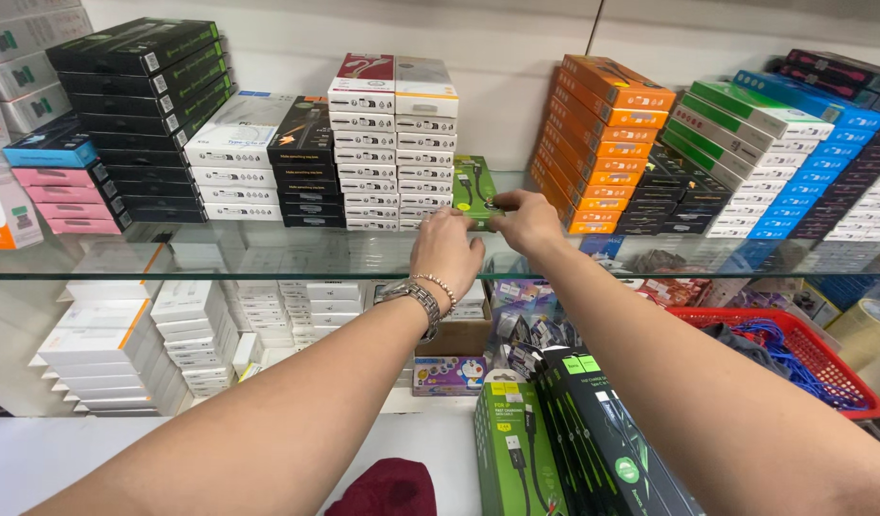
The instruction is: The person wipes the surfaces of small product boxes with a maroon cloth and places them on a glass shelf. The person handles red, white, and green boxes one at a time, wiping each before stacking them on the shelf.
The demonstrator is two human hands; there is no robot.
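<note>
Both arms reach up to a glass shelf [220, 271]. My left hand [446, 248], with a metal watch and bead bracelet on its wrist, and my right hand [527, 219] both grip a stack of green cable boxes [472, 184] standing on the shelf. The stack sits between a tall pile of white boxes [393, 143] on its left and a leaning pile of orange boxes [597, 143] on its right. The fingers cover the lower front of the green boxes.
Black box stacks [153, 115], pink boxes [72, 196] and white-and-black stacks [263, 162] fill the shelf's left; blue, green and white boxes [793, 162] its right. Below lie white box piles [124, 344], a red basket [822, 368] with blue cables, and green and black cable packs [554, 440].
</note>
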